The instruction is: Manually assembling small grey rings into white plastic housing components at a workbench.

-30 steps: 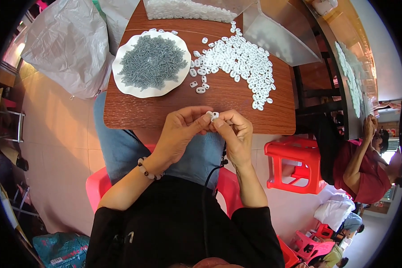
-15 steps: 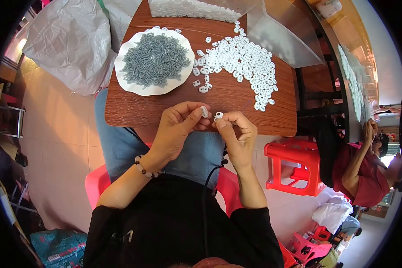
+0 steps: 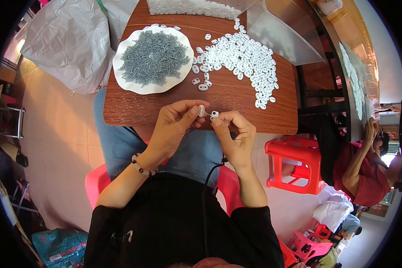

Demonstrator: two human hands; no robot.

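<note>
My left hand (image 3: 167,127) pinches a white oval plastic piece (image 3: 201,110) between thumb and forefinger, above the near edge of the table. Close beside it, my right hand (image 3: 237,134) is closed on a smaller-looking white plastic piece with a hole (image 3: 215,115). A thin, spring-like bit bridges the narrow gap between the two pieces; its ends are hard to make out. Beyond my hands, a white wavy-rimmed plate (image 3: 143,90) bears a heap of small grey springs (image 3: 154,58). To its right spreads a pile of white oval pieces (image 3: 241,53).
A clear bin (image 3: 192,9) of white pieces stands at the table's far edge, beside a translucent panel (image 3: 283,33). Left of the table is a large pale sack (image 3: 69,44). Right of it are a red stool (image 3: 295,165) and another person (image 3: 362,178) at a second table.
My hands have shifted very slightly left, along with the whole view. The right-hand piece has turned a little and sits marginally nearer the left one. Both grips stay the same.
</note>
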